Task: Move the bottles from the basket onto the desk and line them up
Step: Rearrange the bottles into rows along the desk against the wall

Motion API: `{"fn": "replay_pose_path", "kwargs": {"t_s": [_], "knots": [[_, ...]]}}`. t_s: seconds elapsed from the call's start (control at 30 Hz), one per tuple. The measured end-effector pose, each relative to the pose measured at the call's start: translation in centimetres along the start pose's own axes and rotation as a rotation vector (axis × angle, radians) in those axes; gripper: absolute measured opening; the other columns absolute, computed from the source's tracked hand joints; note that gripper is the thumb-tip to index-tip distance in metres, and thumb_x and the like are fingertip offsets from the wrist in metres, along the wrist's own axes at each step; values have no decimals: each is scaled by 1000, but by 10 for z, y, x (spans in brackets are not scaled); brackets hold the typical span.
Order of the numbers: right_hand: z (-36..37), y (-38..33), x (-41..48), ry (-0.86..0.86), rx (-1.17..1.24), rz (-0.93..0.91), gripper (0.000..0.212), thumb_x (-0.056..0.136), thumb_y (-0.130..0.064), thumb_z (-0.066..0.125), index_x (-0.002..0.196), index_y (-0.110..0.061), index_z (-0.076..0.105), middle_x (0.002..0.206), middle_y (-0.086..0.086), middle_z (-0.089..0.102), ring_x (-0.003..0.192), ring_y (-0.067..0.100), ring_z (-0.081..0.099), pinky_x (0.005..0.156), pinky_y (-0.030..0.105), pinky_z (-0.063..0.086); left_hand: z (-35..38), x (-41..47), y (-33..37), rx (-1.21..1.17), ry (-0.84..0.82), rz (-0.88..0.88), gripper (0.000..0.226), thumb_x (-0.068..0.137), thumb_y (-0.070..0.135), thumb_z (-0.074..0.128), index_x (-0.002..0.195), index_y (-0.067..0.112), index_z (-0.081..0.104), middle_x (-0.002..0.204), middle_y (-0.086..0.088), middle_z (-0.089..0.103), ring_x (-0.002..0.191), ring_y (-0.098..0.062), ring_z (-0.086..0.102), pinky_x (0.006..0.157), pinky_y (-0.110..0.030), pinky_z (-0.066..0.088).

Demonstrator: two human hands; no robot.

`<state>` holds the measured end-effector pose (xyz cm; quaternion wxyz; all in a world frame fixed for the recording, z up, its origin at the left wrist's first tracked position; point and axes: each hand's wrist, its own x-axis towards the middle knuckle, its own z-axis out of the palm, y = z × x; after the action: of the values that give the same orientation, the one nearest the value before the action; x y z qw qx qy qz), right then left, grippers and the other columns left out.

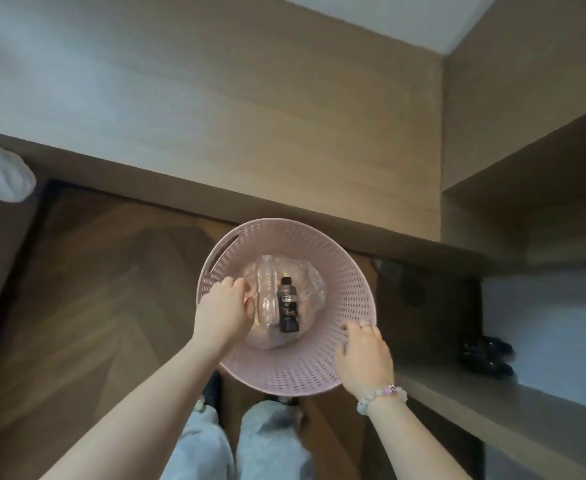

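We look straight down into a round pale-pink plastic basket [322,362] with perforated walls and a slot handle on its far-left side. It stands on a dark wooden floor [87,278], just beside the front edge of a long light-wood desk [250,126].

At the bottom of the basket lie the bottles. One is a small dark bottle with a black cap and a dark label [288,304], lying on its side with the cap toward the desk. Just to its left, touching it, lies a clear ribbed plastic bottle [267,289], parallel to it. More clear plastic shows to the right [310,289] and beneath them, but it is too blurred for us to count; we can tell two bottles for certain, one dark and one clear.

Our left hand [225,306] reaches down inside the basket, its fingers curled at the clear bottle's left side; whether they truly grip it we cannot tell. Our right hand [364,355], with a ring and a pale bead bracelet [381,396] at the wrist, rests on the basket's right rim, fingers spread and relaxed over it.
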<state>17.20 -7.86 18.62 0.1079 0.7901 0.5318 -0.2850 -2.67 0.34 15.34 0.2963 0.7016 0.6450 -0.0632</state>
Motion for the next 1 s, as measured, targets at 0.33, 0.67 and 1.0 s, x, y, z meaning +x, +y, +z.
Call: {"fn": "replay_pose_path", "kwargs": {"t_s": [0.33, 0.67, 1.0], "knots": [[207, 5, 199, -146, 311, 255, 66, 78, -36, 72, 130, -8, 41, 132, 11, 48, 122, 28, 47, 101, 40, 41, 182, 164, -54, -289, -91, -251, 35, 93, 34, 49, 116, 9, 55, 118, -13, 59, 107, -31, 56, 87, -35, 44], [336, 14, 293, -138, 677, 490, 109, 56, -71, 72, 133, -4, 35, 116, 9, 61, 100, 24, 60, 87, 30, 47, 255, 274, -80, -134, -264, -108, 39, 89, 26, 56, 122, 6, 59, 123, -14, 59, 109, -32, 58, 95, -39, 49], [362, 21, 282, -70, 699, 427, 108, 51, -67, 78, 136, -19, 31, 118, 3, 58, 107, 25, 58, 93, 35, 44, 255, 270, -99, -366, -212, -149, 34, 89, 28, 60, 114, 5, 65, 115, -16, 64, 101, -27, 61, 91, -33, 49]]}}
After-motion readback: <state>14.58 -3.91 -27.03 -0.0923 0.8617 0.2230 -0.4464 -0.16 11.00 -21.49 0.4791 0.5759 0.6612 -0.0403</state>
